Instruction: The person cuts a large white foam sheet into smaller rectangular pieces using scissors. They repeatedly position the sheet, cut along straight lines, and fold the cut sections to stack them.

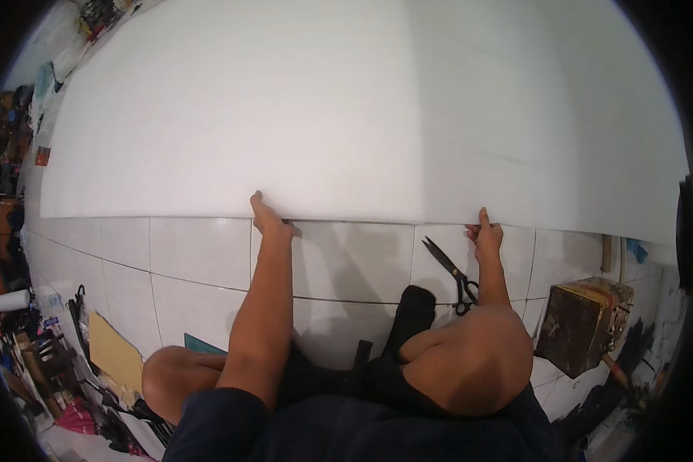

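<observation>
Across the tiled floor (200,246), a broad white sheet (285,115) fills the upper part of the view, its near edge running from side to side just beyond the seated person's knees. The left hand (271,219) grasps that near edge left of the middle, the thumb lying on top of the sheet and the other fingers mostly hidden. The right hand (487,233) grasps the same edge farther right, one digit stretched over the top and other fingers curled at the rim. The two hands are well apart, with a straight run of edge between them. A soft shadow falls over the sheet's right part.

Just below the edge, near the right hand, black scissors (448,266) lie on the tiles, their tips pointing up and left toward the sheet and their handles close to the right forearm. A foot in a black sock (412,316) rests left of the handles. Farther right stands a worn dark brown box (574,327) with a yellowish top rim. By the left knee, part of a green mat (202,343) shows, and beyond it lies a tan board (115,350) beside mixed clutter along the left.
</observation>
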A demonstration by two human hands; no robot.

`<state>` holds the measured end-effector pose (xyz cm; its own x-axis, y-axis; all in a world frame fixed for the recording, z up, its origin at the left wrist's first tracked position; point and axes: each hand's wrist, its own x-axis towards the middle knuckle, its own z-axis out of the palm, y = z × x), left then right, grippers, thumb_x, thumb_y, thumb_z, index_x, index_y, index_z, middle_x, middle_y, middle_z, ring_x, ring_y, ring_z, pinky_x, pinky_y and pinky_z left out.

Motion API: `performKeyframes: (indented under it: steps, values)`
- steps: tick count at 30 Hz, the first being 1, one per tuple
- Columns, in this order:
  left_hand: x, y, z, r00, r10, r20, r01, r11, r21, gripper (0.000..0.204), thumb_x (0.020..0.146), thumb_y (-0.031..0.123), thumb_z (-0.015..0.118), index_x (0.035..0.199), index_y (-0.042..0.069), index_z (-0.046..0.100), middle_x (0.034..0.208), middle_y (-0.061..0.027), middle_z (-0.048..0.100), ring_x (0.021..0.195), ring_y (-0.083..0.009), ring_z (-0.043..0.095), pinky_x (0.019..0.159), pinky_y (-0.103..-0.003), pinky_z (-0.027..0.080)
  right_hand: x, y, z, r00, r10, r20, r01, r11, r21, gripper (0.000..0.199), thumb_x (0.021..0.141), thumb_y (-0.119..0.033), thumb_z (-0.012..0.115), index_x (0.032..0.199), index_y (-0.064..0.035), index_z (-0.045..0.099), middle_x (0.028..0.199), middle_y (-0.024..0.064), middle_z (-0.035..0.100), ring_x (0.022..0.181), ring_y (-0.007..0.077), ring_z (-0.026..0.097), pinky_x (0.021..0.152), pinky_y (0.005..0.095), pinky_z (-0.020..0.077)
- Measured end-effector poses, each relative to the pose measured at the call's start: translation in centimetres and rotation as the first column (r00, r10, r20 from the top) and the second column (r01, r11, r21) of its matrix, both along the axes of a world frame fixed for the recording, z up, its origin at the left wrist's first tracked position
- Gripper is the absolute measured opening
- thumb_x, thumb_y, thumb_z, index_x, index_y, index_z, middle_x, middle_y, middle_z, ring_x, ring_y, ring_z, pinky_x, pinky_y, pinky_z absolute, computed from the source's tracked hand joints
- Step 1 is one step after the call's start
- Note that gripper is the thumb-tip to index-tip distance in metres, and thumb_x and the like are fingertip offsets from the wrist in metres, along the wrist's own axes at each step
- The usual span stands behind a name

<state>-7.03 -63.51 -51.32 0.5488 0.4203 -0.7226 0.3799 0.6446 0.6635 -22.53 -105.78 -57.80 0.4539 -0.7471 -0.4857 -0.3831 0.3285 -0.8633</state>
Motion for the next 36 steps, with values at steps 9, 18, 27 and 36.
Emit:
performKeyframes:
  steps: [9,18,27,36]
  values:
    - [0.0,-0.2,-0.6,0.972,0.159,0.170,-0.145,0.985,-0.090,0.084,0.087,0.055,0.056,0.141,-0.005,0.034,0.142,-0.0173,0.044,0.122,-0.0362,0.050,0.101,-0.053,0.044,-1.1,0.2,0.3,0.988,0.086,-0.132,-0.088,0.996,-0.011,0.047,0.089,-0.039,0.071,0.086,0.0042,0.052,0.075,0.0129,0.060,0.056,0.0185,0.062,0.043,0.0281,0.0513]
    - [-0.4,-0.4,-3.3,0.986,0.095,0.134,-0.092,0.995,-0.025,0.086,0.089,0.058,0.054,0.139,-0.009,0.036,0.139,-0.0194,0.047,0.118,-0.0358,0.053,0.099,-0.054,0.045,-1.2,9.0,6.5,0.714,0.615,-0.334,-0.495,0.106,-0.862,0.045,0.076,-0.024,0.080,0.115,-0.0096,0.063,0.120,0.0133,0.058,0.111,0.0333,0.056,0.093,0.0450,0.0454]
    - [0.1,1.6,-6.0,0.995,0.087,0.046,-0.096,0.967,0.237,0.099,0.085,0.060,0.064,0.139,-0.015,0.030,0.141,-0.0261,0.044,0.125,-0.0364,0.048,0.105,-0.041,0.041,3.6,12.9,4.1,0.467,0.752,-0.465,-0.455,-0.247,-0.856,0.043,0.073,-0.015,0.079,0.114,-0.0101,0.067,0.127,0.0119,0.059,0.121,0.0346,0.052,0.099,0.0484,0.0417]
    - [-1.6,0.6,0.5,0.959,-0.267,0.094,-0.030,0.235,0.972,0.089,0.087,0.051,0.066,0.148,-0.001,0.029,0.151,-0.0253,0.030,0.139,-0.0434,0.029,0.114,-0.051,0.025,2.5,11.4,1.9,0.531,0.717,-0.452,-0.405,-0.254,-0.879,0.045,0.070,-0.018,0.081,0.112,-0.0111,0.068,0.125,0.0111,0.061,0.122,0.0348,0.051,0.099,0.0491,0.0411]
